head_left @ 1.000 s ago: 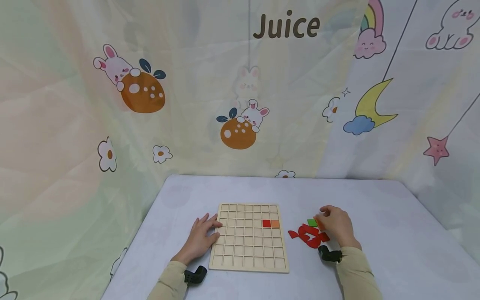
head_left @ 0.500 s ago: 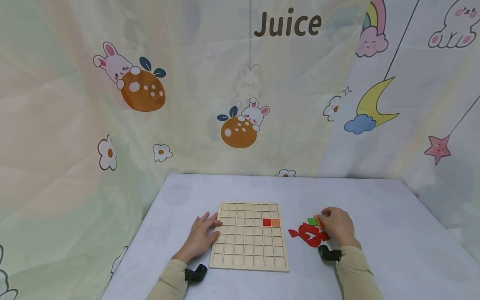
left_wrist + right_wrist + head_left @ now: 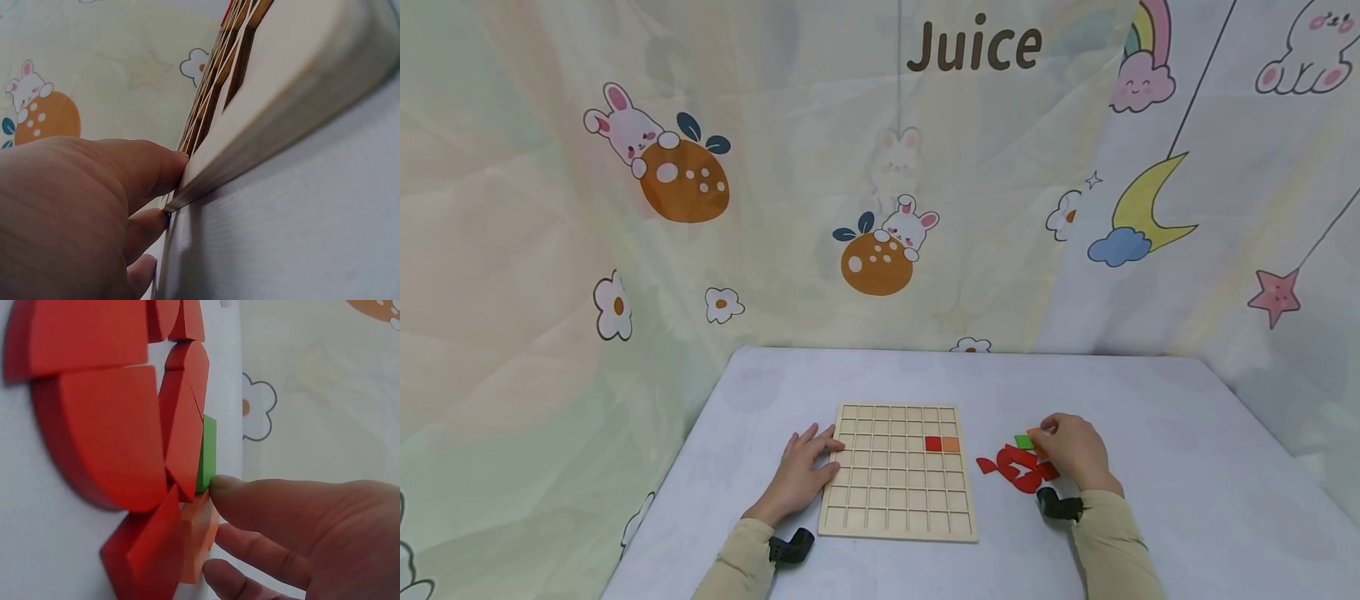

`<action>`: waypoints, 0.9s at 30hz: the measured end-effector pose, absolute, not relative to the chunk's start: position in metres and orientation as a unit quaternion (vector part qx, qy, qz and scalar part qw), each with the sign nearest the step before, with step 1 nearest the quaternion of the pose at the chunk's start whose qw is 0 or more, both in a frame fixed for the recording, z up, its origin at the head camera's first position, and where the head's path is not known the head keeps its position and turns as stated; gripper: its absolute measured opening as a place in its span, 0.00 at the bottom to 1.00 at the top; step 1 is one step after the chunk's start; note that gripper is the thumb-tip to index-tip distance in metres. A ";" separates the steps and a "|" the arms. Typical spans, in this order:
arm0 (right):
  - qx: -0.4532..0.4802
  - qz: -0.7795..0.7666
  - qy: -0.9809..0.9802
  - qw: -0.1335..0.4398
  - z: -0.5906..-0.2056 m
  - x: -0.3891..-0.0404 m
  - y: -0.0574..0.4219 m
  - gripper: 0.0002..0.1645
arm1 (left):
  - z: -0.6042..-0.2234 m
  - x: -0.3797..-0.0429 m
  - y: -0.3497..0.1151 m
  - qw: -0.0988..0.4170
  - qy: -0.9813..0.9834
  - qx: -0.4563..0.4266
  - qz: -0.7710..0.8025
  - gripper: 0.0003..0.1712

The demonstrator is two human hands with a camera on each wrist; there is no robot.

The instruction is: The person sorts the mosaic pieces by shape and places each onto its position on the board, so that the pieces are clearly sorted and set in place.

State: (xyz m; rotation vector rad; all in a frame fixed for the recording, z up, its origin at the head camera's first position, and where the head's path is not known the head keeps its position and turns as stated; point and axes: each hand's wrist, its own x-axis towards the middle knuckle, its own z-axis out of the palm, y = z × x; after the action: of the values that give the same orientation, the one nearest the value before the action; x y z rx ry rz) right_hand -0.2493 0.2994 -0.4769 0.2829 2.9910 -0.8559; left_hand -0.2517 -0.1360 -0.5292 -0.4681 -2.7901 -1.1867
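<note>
My left hand, fingers relaxed and spread, rests along the left edge of a wooden grid board. In the left wrist view, fingertips touch the board's rim. One red square and one orange square sit side by side in the board's cells at the right. Beyond the board's right side, my right hand pinches an orange block beside a green block. The thumb covers part of these blocks in the right wrist view. Several red blocks of curved and angular shapes lie close by.
The blocks and board are on a white-covered table. Behind its far edge hangs a printed cloth with cartoon pictures. Each wrist carries a black camera mount, one on the left and another on the right.
The right hand stays at the orange block, its fingers shifting slightly. The left hand and the board have not moved; the head view has tilted a little.
</note>
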 end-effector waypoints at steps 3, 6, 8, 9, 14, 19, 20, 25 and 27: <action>0.088 -0.269 0.959 0.013 -0.474 -0.249 0.298 0.23 | -0.529 -0.251 -0.136 0.037 -0.909 -0.151 -0.387 0.13; 0.089 -0.264 0.960 0.014 -0.474 -0.249 0.297 0.22 | -0.528 -0.251 -0.136 0.037 -0.909 -0.152 -0.388 0.13; 0.089 -0.261 0.961 0.012 -0.475 -0.251 0.296 0.22 | -0.528 -0.251 -0.137 0.037 -0.909 -0.152 -0.388 0.13; 0.087 -0.260 0.962 0.009 -0.475 -0.252 0.296 0.21 | -0.528 -0.251 -0.137 0.037 -0.908 -0.152 -0.388 0.13; 0.086 -0.262 0.961 -0.004 -0.479 -0.255 0.294 0.21 | -0.528 -0.251 -0.137 0.034 -0.908 -0.149 -0.389 0.13; 0.091 -0.259 0.962 -0.010 -0.480 -0.257 0.291 0.22 | -0.528 -0.251 -0.137 0.033 -0.909 -0.151 -0.387 0.13; 0.093 -0.257 0.962 -0.010 -0.480 -0.257 0.291 0.22 | -0.528 -0.251 -0.137 0.033 -0.909 -0.151 -0.388 0.13; 0.101 -0.242 0.965 -0.009 -0.479 -0.256 0.290 0.22 | -0.527 -0.251 -0.136 0.032 -0.907 -0.150 -0.393 0.12; 0.101 -0.238 0.966 -0.008 -0.479 -0.255 0.289 0.22 | -0.527 -0.251 -0.136 0.034 -0.907 -0.151 -0.392 0.12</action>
State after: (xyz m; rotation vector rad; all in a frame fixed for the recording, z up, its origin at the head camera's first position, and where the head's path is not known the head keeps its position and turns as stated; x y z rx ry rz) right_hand -0.2555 0.2893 -0.4786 0.3185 3.0503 -0.7523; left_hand -0.2506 -0.1362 -0.5272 -0.4640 -2.7883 -1.2054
